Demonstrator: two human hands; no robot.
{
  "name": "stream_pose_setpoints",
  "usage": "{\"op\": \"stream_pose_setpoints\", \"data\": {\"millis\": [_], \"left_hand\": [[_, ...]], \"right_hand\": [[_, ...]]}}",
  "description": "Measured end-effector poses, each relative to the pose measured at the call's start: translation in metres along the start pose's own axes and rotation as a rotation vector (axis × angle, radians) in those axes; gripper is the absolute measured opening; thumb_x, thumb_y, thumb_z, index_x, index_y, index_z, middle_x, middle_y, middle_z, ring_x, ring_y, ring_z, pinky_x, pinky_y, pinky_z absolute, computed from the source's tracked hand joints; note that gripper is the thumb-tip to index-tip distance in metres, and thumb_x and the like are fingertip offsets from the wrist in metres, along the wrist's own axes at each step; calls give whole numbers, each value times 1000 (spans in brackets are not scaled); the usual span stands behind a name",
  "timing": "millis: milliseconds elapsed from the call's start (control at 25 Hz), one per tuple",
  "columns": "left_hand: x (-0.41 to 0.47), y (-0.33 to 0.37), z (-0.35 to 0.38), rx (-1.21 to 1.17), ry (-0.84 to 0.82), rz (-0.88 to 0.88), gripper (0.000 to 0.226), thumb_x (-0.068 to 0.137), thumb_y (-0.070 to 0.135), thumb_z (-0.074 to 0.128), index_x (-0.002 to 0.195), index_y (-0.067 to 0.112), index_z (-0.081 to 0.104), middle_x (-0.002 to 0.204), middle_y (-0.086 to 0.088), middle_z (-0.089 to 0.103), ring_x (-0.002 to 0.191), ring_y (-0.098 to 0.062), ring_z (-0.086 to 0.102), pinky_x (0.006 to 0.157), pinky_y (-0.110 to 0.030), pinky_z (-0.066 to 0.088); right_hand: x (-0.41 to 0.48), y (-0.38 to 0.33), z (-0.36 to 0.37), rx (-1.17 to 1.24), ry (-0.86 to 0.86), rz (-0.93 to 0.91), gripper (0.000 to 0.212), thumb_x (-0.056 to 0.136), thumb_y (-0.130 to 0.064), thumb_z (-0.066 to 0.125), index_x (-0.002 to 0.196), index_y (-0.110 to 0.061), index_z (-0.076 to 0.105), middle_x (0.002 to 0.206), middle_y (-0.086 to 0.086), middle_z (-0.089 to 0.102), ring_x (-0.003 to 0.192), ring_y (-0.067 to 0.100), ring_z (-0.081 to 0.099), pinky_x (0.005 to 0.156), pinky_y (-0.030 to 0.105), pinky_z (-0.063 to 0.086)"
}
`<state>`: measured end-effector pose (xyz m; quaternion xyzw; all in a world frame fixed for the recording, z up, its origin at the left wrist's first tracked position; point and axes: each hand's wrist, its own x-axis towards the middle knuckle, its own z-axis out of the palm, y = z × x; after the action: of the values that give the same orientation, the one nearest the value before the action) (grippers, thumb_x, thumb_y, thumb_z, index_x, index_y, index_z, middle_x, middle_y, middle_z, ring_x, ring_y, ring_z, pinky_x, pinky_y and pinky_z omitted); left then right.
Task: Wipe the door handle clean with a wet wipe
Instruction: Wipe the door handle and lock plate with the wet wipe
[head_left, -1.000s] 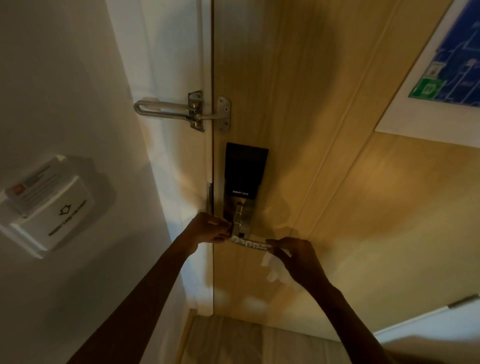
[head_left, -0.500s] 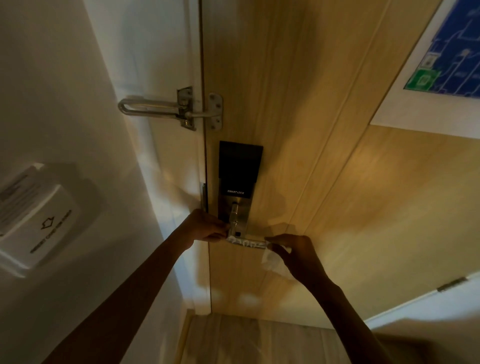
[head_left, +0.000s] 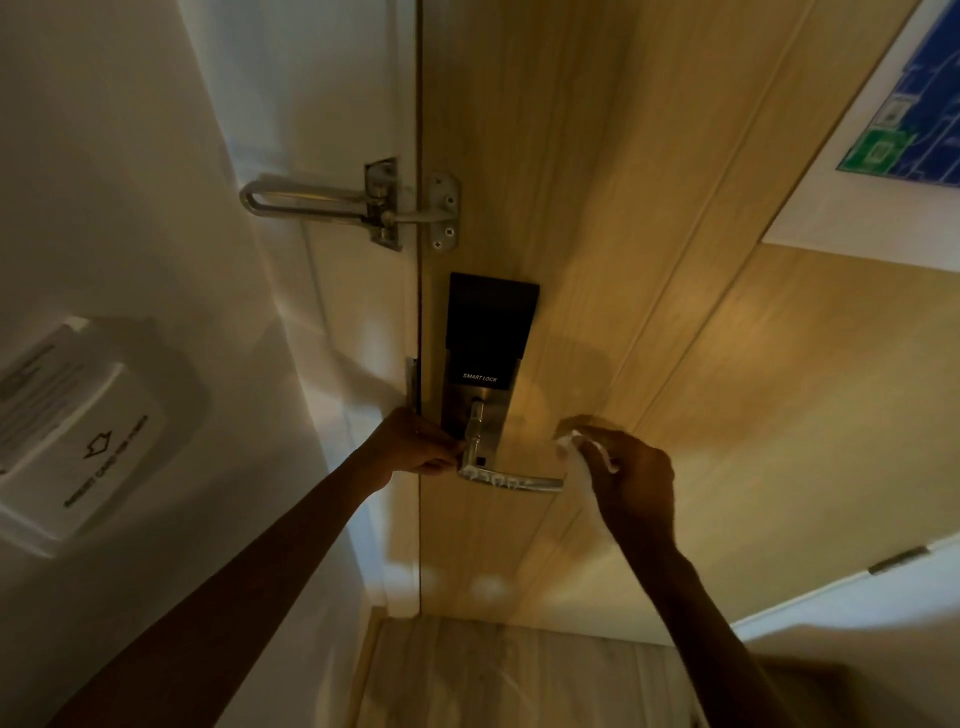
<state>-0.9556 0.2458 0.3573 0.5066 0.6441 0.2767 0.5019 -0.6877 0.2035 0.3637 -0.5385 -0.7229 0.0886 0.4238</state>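
A silver lever door handle (head_left: 511, 481) sticks out to the right from a smart lock plate (head_left: 485, 364) on the wooden door (head_left: 649, 260). My left hand (head_left: 415, 444) pinches the handle's left end near the pivot. Just off the free right tip of the handle, my right hand (head_left: 636, 480) holds a crumpled white wet wipe (head_left: 584, 457), which is partly hidden by the fingers. The wipe sits beside the handle's tip, and I cannot tell if it touches it.
A metal swing-bar door guard (head_left: 358, 205) bridges frame and door above the lock. A white key-card holder (head_left: 78, 441) hangs on the left wall. A blue evacuation sign (head_left: 904, 130) is at the door's upper right. Wood floor (head_left: 493, 675) lies below.
My right hand has slid with the wipe rightwards along the lever to beyond its tip, uncovering the handle. My left hand keeps its grip at the pivot end. The camera shifted slightly.
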Motion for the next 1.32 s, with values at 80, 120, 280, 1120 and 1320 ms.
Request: {"op": "stream_pose_setpoints", "data": {"millis": [80, 120, 280, 1120, 1320], "left_hand": [[1, -1, 0, -2, 12, 3, 25, 68, 19, 83, 80, 9, 64, 58, -2, 67, 60, -21, 66, 60, -28, 59], [0, -1, 0, -10, 14, 12, 25, 67, 19, 84, 79, 13, 63, 61, -3, 67, 59, -20, 66, 59, -28, 59], [-3, -1, 0, -24, 13, 53, 29, 67, 17, 84, 77, 21, 57, 64, -4, 66, 51, -12, 64, 52, -24, 57], [2, -4, 6, -83, 40, -15, 26, 68, 11, 83, 86, 1, 66, 69, -8, 66, 47, -8, 64, 46, -20, 54], [1, -3, 4, -65, -5, 19, 30, 71, 11, 81, 90, -7, 66, 65, -10, 64, 52, -18, 60, 48, -21, 51]], "right_hand": [[-16, -5, 14, 46, -78, -17, 12, 91, -21, 64, 98, -22, 74, 97, -8, 74, 85, -10, 63, 71, 18, 54], [-25, -3, 17, 70, -119, 28, 13, 89, -19, 66, 99, -24, 73, 93, -7, 74, 79, -11, 64, 67, 17, 54], [-44, 3, 16, 206, -86, 338, 18, 87, -21, 67, 103, -26, 74, 90, -11, 75, 78, -4, 66, 71, 18, 55], [-44, 10, 26, 122, -4, 104, 22, 77, -14, 77, 98, -19, 76, 92, -7, 75, 82, -2, 68, 71, 23, 56], [-54, 14, 30, -39, -46, -9, 31, 84, -24, 71, 114, -24, 69, 115, -5, 69, 105, 2, 63, 88, 26, 54]]}}
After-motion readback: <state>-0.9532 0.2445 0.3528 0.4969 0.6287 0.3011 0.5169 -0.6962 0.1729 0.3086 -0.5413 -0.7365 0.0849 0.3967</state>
